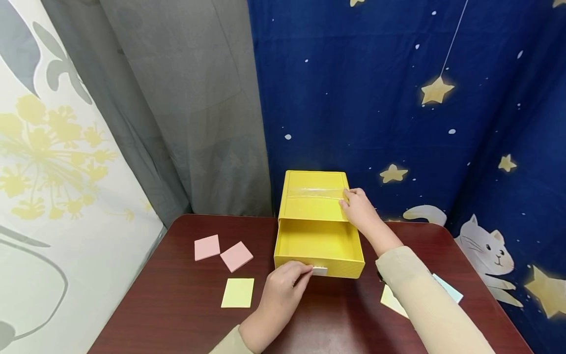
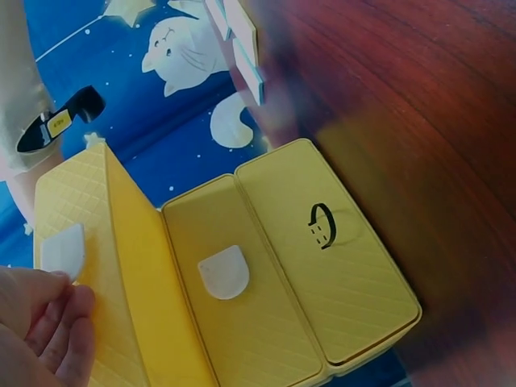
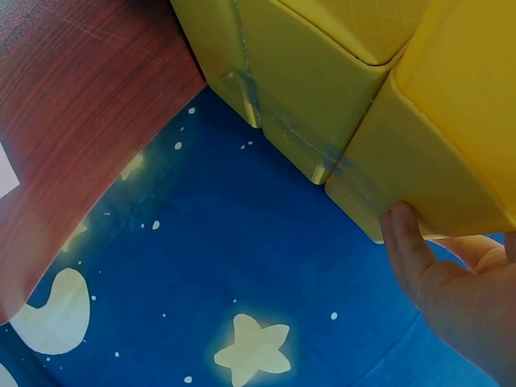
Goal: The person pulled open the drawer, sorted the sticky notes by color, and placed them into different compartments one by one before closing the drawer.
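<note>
A yellow drawer unit [image 1: 315,196] stands on the table, with clear tape across its top. Its top drawer [image 1: 325,268] is pulled out. My left hand [image 1: 283,290] pinches the white tab [image 2: 64,248] on that drawer's front between thumb and fingers. Below it in the left wrist view are a second drawer with a white tab [image 2: 226,272] and a third with a black loop [image 2: 322,226]. At the unit's upper right edge rests my right hand [image 1: 360,211]. Seen from the right wrist, straight fingers [image 3: 407,234] touch the yellow side near the tape.
Two pink paper pads [image 1: 207,247] and a yellow pad [image 1: 237,293] lie left of the unit. On the right, a pale yellow pad [image 1: 391,300] and a light blue pad [image 1: 448,289] are partly covered by my right sleeve. Curtains [image 1: 336,98] hang behind the table.
</note>
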Demonstrator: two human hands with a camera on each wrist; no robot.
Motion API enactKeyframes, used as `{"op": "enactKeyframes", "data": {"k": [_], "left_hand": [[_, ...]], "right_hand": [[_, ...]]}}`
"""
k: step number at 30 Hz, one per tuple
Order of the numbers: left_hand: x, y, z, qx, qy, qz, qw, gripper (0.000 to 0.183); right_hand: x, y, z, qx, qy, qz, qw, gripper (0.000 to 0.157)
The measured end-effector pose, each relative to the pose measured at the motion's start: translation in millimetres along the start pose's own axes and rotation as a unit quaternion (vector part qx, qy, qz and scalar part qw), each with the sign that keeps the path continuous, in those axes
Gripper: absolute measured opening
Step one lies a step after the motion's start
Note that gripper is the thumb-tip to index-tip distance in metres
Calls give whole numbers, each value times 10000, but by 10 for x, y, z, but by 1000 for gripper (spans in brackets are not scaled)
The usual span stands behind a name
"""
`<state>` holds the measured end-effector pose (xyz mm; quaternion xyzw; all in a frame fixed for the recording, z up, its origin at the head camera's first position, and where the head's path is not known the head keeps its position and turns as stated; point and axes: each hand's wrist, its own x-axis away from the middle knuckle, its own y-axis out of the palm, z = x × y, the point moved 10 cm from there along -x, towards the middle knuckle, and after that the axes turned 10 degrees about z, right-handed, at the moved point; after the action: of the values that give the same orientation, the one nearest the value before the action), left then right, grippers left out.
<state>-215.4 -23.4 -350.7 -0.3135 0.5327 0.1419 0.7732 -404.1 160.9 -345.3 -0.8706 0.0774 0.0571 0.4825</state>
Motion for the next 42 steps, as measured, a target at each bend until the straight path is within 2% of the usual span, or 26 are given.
{"op": "enactKeyframes", "data": {"k": [3,10,16,22,27,30,33,37,39,42], "left_hand": [[19,-13,13,115,108,85,9998,20],[70,-72,-19,239,67,55,9997,23],[114,-275,-118,307,117,366,9988,19],[139,-494,-338,263,42,654,9975,17],[170,-641,-667,-156,-232,699,9972,22],[227,-677,-956,-410,-730,380,9958,27],[342,-653,-1241,-755,-1300,-247,9883,37],[568,-566,-1535,-981,-1858,-1238,9698,59],[704,-510,-1652,-972,-2096,-1757,9569,73],[903,-424,-1778,-1055,-2267,-2507,9352,91]], "right_hand": [[4,-5,4,-32,0,-2,10000,53],[2,-1,13,-75,-1,15,10000,53],[-12,-5,18,-43,-55,57,10000,53],[-14,-14,39,-96,-55,53,9999,54],[-20,-11,23,-145,-112,71,9998,53],[-26,-13,15,-142,-134,95,9998,54],[-30,-17,21,-133,-123,105,9998,54],[-28,-19,22,-118,-145,105,9998,53],[-25,-17,22,-116,-148,104,9998,53],[-27,-15,25,-110,-138,115,9998,54]]}}
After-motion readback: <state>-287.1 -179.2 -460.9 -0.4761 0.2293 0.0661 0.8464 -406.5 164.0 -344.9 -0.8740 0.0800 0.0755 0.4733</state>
